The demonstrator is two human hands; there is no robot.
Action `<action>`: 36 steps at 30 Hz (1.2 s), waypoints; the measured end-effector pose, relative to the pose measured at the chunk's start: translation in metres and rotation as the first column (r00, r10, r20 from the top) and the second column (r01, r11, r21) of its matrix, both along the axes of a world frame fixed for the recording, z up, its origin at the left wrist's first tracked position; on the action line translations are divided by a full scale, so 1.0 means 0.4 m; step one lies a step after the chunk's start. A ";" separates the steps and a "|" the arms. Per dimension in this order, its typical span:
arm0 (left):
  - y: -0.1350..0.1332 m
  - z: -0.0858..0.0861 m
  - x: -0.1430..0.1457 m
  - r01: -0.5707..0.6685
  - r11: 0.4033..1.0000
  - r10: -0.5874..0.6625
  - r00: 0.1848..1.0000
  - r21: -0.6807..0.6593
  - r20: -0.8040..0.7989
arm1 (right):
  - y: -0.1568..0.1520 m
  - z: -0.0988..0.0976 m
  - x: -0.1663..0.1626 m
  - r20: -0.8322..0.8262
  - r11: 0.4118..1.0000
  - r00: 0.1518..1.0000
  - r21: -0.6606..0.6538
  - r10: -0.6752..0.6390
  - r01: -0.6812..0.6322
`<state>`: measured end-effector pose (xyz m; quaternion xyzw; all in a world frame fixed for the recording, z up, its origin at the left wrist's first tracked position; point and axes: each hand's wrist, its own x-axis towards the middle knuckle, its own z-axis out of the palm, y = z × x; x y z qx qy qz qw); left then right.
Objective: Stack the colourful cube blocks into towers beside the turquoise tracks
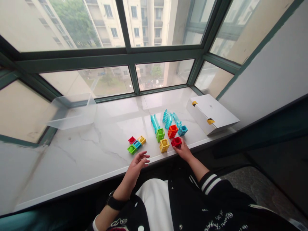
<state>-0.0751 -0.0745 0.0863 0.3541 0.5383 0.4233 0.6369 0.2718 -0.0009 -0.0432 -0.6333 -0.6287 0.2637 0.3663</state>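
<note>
Honestly not much to read here. The only lettering was white cursive script on the front of the black varsity jacket (192, 205), and it was too curved and blurry to make out. The yellow-and-black tags (210, 121) on the white cardboard box (211, 114) showed nothing legible, and I couldn't spot any print on the colored plastic cube blocks (160, 135) either.

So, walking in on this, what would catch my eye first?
The bright toy cubes on the white stone windowsill stand out, with curved blue pieces just behind them. The right hand touches a red cube at the sill's front edge. A clear plastic tub sits far left, a white box right.
</note>
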 end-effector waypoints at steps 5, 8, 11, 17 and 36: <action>0.000 -0.004 -0.012 0.033 0.999 -0.033 0.999 0.002 -0.006 | 0.002 -0.009 -0.002 -0.006 1.000 1.000 0.004 -0.005 0.005; -0.003 -0.005 -0.013 0.031 1.000 -0.031 0.999 0.001 -0.012 | 0.003 -0.016 -0.003 -0.012 1.000 1.000 0.023 -0.020 0.020; -0.008 -0.005 -0.011 0.004 1.000 -0.004 1.000 0.006 -0.019 | 0.005 -0.023 -0.004 -0.012 0.998 0.999 0.030 -0.046 0.046; 0.005 0.013 -0.052 -0.021 0.999 0.023 0.999 0.035 -0.048 | 0.000 -0.007 0.002 -0.001 0.999 0.999 0.013 -0.034 0.034; 0.160 -0.120 -0.173 0.296 0.887 0.184 0.476 0.354 -0.860 | -0.065 0.277 0.073 -0.039 0.913 0.984 0.369 -0.174 0.176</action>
